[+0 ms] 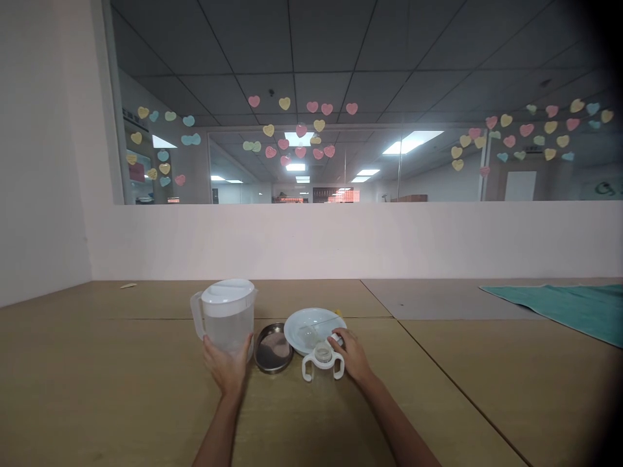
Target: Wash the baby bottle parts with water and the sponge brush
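Note:
My left hand is wrapped round the lower body of a clear plastic pitcher, which stands upright with a white lid and a handle on its left. Clear liquid seems to fill much of it. My right hand is closed at the right rim of a white bowl, with a small white piece at its fingertips; its kind is unclear. Just left of that hand stands a two-handled baby bottle, its neck uncovered. Inside the bowl lie a clear dome-shaped cover and a thin stick-like item.
A round metal tin with a pale bottom sits between pitcher and bowl. On the right lies a green cloth on a grey mat. A wall with a window above bounds the table at the back.

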The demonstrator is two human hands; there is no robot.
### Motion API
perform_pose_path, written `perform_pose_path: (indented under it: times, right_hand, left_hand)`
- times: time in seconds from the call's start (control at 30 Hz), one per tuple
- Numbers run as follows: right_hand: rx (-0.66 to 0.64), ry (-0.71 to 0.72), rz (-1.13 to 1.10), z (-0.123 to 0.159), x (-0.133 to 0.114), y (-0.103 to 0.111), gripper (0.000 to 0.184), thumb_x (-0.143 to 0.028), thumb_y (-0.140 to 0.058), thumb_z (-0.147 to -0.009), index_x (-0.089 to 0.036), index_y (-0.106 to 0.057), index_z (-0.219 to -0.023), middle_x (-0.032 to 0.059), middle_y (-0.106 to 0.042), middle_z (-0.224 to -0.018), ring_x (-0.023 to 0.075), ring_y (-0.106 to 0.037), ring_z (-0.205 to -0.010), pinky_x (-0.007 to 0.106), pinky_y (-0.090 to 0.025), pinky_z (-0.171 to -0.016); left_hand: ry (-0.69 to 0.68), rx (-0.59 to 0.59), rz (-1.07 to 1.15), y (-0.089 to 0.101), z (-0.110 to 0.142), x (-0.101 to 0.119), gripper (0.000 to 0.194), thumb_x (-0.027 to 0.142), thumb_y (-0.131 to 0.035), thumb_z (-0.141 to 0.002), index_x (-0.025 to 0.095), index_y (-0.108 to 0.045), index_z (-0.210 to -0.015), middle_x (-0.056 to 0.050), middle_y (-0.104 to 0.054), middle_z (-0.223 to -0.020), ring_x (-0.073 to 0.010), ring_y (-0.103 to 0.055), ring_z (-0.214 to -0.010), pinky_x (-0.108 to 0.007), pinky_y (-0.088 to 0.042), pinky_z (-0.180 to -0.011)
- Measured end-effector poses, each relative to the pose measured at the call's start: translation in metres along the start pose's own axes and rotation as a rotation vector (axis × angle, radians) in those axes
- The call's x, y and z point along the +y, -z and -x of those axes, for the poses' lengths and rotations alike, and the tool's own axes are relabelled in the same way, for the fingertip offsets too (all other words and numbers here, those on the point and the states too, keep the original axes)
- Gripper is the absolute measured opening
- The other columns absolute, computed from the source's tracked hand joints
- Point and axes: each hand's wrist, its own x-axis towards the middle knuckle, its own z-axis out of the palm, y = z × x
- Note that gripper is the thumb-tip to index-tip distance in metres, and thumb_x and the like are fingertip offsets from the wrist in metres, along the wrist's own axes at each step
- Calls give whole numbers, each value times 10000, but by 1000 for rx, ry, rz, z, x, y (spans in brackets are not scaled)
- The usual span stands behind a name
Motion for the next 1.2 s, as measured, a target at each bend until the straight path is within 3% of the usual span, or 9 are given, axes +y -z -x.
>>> perform_pose_path:
  times: [0.23, 0.43, 0.53, 0.63, 0.83, 1.2]
  right_hand:
    - [-50, 47, 49, -1, -8, 7, 348, -478, -434, -890, -208, -652, -898, 67, -688, -932, 222, -613, -932, 356, -437, -844]
    - [136, 5, -41, 0, -20, 20, 468, -448, -272, -953, -201, -636, -793, 80, -682, -848, 211, -604, -855, 353, -428, -826]
    - [141, 99, -91, 6, -30, 22, 388, -405, -311, -948, -208, -627, -840, 59, -676, -847, 200, -595, -860, 358, -416, -868]
    - [49, 270, -73, 12, -39, 18, 284, -367, -386, -920, -201, -613, -954, 44, -667, -822, 188, -593, -807, 389, -383, -923]
    - [24, 329, -17, 17, -48, 11, 264, -345, -401, -903, -187, -610, -870, 65, -646, -779, 196, -561, -742, 346, -418, -732]
    - [44, 326, 51, 18, -47, 11, 246, -323, -418, -902, -189, -621, -864, 54, -660, -753, 178, -581, -688, 334, -404, -746]
  left_hand:
    - [-217, 23, -3, 7, 1, 9, 988, 634, -609, -712, 90, -186, -1420, -235, -395, -1368, -444, -401, -1222, -590, -371, -996]
    - [-439, 37, -13, 11, 2, 19, 964, 562, -659, -704, 72, -216, -1406, -228, -372, -1370, -400, -369, -1249, -556, -331, -1038]
    - [-559, 1, -51, 11, 4, 22, 920, 529, -667, -703, 77, -257, -1392, -234, -381, -1358, -383, -363, -1257, -554, -310, -1039]
    - [-646, -55, -101, 9, 7, 22, 835, 497, -638, -731, 87, -303, -1376, -236, -389, -1358, -371, -348, -1275, -556, -261, -1060]
    - [-660, -90, -93, 4, 10, 18, 808, 528, -597, -736, 97, -335, -1366, -231, -403, -1363, -363, -347, -1282, -552, -230, -1066]
    - [-664, -91, -93, 6, 10, 19, 754, 501, -601, -736, 119, -385, -1350, -210, -410, -1369, -359, -359, -1276, -544, -222, -1071]
